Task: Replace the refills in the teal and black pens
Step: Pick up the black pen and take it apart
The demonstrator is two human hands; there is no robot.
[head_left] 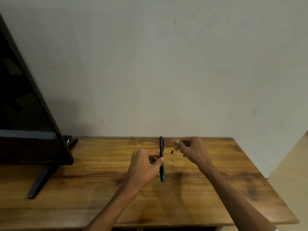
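Note:
My left hand (146, 164) grips a black pen (161, 145) around its middle, and the pen points away from me over the wooden table (100, 172). A teal pen (164, 175) shows right beside the black one, below my thumb. I cannot tell whether it is held or lying on the table. A small black pen part (172, 152) and a tiny pale piece (172, 159) lie on the table just right of the pens. Beyond them, my right hand (191, 150) hovers with loosely curled fingers and nothing visible in them.
A dark flat screen (25, 105) on a black stand (38, 182) fills the left side of the table. A plain wall (166, 72) rises directly behind the table's back edge. The table's right edge (266, 189) drops off to a light floor.

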